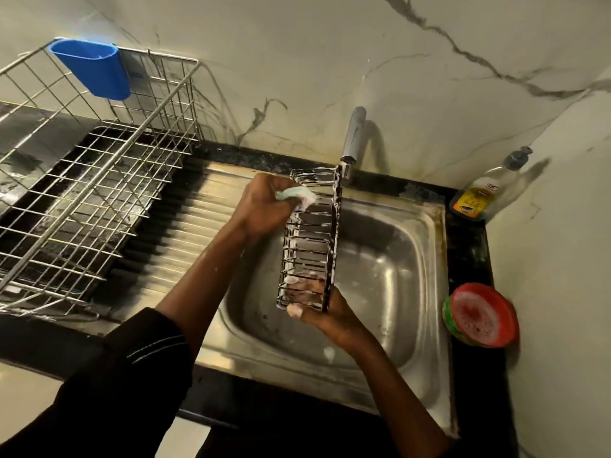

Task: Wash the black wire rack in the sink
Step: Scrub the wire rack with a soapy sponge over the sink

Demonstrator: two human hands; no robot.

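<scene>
The black wire rack (314, 246) is held upright on end over the steel sink (390, 259), streaked with white suds. My right hand (325, 307) grips its near lower end, fingers soapy and curled through the wires. My left hand (267, 203) grips a pale scrubbing pad (297, 196) and presses it against the rack's upper left side. The rack's top end sits just under the tap (352, 143).
A large metal dish basket (99, 180) with a blue plastic cup holder (94, 67) stands on the ribbed drainboard at left. A dish soap bottle (486, 190) and a round red and green soap tub (481, 314) sit on the black counter at right.
</scene>
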